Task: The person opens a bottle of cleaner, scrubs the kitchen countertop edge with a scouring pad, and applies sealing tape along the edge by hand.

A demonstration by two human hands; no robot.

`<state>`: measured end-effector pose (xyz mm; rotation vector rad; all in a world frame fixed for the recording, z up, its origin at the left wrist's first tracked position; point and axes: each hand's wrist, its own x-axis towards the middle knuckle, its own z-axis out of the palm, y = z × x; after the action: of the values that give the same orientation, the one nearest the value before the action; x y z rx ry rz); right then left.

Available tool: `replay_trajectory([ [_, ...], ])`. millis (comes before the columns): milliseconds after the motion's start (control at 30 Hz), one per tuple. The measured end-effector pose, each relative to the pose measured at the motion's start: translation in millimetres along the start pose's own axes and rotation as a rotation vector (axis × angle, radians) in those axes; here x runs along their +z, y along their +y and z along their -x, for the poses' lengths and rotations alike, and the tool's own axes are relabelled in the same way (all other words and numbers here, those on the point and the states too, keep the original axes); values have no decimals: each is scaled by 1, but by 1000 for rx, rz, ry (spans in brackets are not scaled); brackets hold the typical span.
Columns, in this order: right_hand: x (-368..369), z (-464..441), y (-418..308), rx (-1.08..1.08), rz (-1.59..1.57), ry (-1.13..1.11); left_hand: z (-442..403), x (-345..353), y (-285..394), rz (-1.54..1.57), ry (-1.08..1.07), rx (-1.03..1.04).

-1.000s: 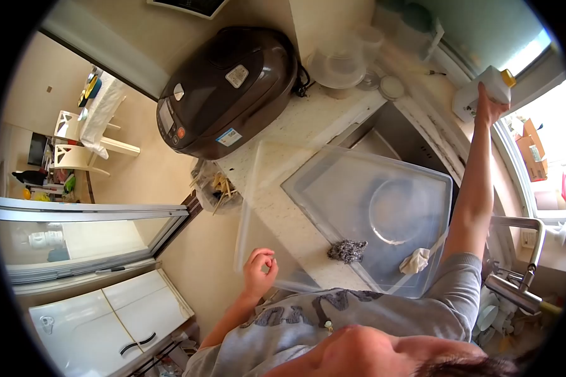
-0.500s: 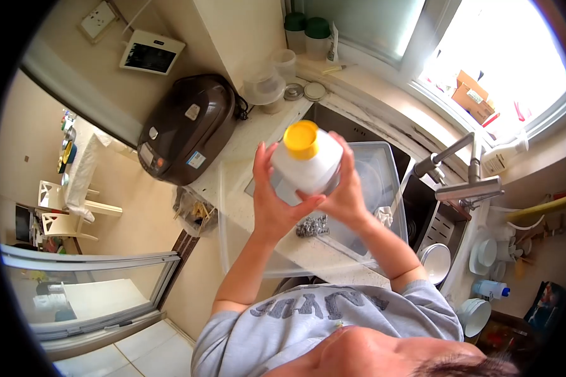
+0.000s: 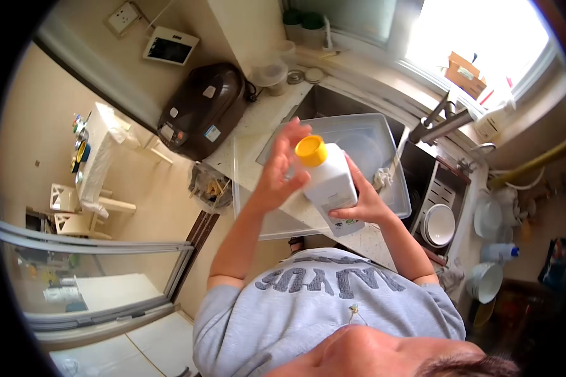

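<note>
A white bottle with a yellow cap is tilted over the clear plastic tub. My right hand is wrapped round the lower part of the bottle. Beside the cap, my left hand has its fingers apart and somewhat blurred, with nothing held in them. Under the bottle, the clear plastic tub lies across the counter and sink, with a crumpled whitish cloth in it. The scouring pad is hidden from view.
A dark rice cooker stands on the counter at the left. The metal sink is behind the tub. On the right are the faucet, a white bowl in a rack and stacked bowls. A sliding glass door is at the lower left.
The bottle was first gripped by my right hand at the windowsill, then brought between both hands over the tub. My left hand has since let go and opened near the cap.
</note>
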<state>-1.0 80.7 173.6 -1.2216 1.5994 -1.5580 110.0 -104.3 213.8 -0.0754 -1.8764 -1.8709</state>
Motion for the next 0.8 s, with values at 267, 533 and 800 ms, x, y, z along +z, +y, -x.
replay_trajectory([
  [267, 31, 7, -19, 25, 68, 30, -34, -9, 44, -914, -189, 347],
  [533, 56, 14, -12, -18, 628, 380, -14, -45, 36, -680, -319, -31],
  [800, 70, 16, -8, -24, 743, 324, 0, -63, 36, -856, -339, -110],
])
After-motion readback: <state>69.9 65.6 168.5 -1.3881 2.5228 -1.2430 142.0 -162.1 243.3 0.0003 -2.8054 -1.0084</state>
